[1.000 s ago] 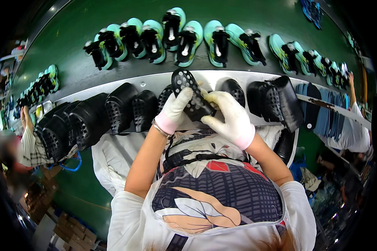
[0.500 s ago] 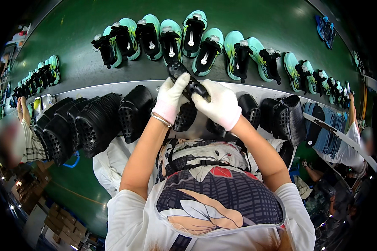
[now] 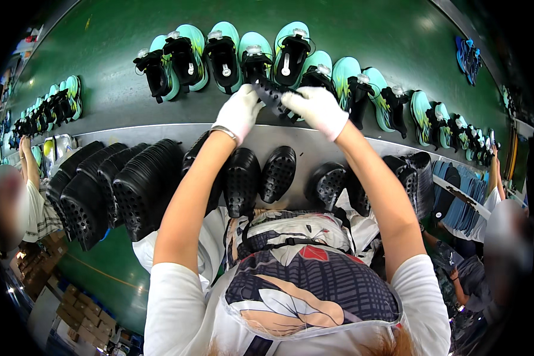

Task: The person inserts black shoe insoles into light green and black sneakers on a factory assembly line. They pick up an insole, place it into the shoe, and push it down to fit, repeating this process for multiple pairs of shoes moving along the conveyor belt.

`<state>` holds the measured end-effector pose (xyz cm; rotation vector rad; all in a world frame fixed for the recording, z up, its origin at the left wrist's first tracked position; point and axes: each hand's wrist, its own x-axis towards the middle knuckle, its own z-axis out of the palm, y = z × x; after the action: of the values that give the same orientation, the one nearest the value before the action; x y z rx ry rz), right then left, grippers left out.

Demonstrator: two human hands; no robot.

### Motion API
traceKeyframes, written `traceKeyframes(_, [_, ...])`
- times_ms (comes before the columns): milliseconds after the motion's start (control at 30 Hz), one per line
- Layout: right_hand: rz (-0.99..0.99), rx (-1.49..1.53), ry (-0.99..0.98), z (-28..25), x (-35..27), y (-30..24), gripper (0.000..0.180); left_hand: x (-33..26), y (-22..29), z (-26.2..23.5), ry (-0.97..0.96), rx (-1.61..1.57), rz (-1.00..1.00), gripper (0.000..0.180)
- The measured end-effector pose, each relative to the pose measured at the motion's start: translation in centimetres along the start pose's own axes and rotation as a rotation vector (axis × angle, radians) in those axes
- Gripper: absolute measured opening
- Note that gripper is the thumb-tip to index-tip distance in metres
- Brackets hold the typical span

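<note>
Both hands moved up over belt | left hand (image 3: 238, 111), right hand (image 3: 315, 108) fingers holding black insole (image 3: 273, 95)

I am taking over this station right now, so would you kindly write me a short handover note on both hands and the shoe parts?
Left hand: gloved, gripping the near end of a black studded insole.
Right hand: gloved, gripping the same insole's other end, holding it above the green conveyor belt.
Things: a row of teal shoes with black uppers lies on the belt, just beyond the hands. Stacks of black insoles stand along the near ledge, with single ones below the arms.
Done: one insole is picked up off the ledge.
Left: the held insole is not yet in a shoe; large stacks remain.
</note>
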<state>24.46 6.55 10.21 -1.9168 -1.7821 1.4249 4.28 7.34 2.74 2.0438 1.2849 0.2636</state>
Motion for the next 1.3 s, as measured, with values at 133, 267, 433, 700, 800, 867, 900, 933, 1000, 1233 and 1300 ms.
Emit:
traceKeyframes(133, [-0.01,-0.157,-0.089,-2.9,3.1,-1.1,0.051,1.2,1.2,1.5,0.044,0.01,-0.076,0.021])
traceKeyframes(267, [0.004,-0.389,-0.083,-2.7,5.8,-3.0,0.05,1.8,1.6,2.2,0.115,-0.046,-0.082,0.023])
traceKeyframes(433, [0.058,-0.669,0.009,0.8,7.5,-4.7,0.037,2.5,1.5,4.8,0.158,-0.075,-0.138,0.031])
traceKeyframes(700, [-0.058,-0.916,-0.097,3.6,9.0,-5.4,0.021,3.1,-0.9,4.4,-0.132,-0.162,-0.304,0.039])
traceKeyframes(800, [-0.169,-0.938,-0.094,2.6,9.3,-4.7,0.017,4.3,0.0,4.2,-0.191,-0.137,-0.341,0.036])
traceKeyframes(867, [-0.165,-0.954,-0.182,1.6,10.1,-5.3,0.02,5.5,-1.4,5.3,-0.233,0.005,-0.168,0.034])
traceKeyframes(900, [-0.184,-0.945,-0.156,1.2,10.2,-4.5,0.019,5.7,-0.2,4.7,-0.251,-0.057,-0.268,0.031])
traceKeyframes(933, [-0.192,-0.897,-0.205,2.1,11.5,-3.5,0.02,5.4,-0.5,5.2,-0.231,-0.004,-0.22,0.03])
traceKeyframes(1000, [-0.316,-0.843,-0.076,6.2,12.9,-2.3,0.016,3.4,-5.1,7.0,-0.211,0.237,-0.037,0.031])
traceKeyframes(1233, [-0.129,-0.688,-0.128,2.0,9.7,-2.3,0.027,4.7,-2.1,3.9,-0.203,0.209,-0.089,0.021])
traceKeyframes(1300, [-0.116,-0.65,-0.111,3.5,11.2,-1.7,0.032,4.7,-3.0,3.9,-0.163,0.119,-0.072,0.023])
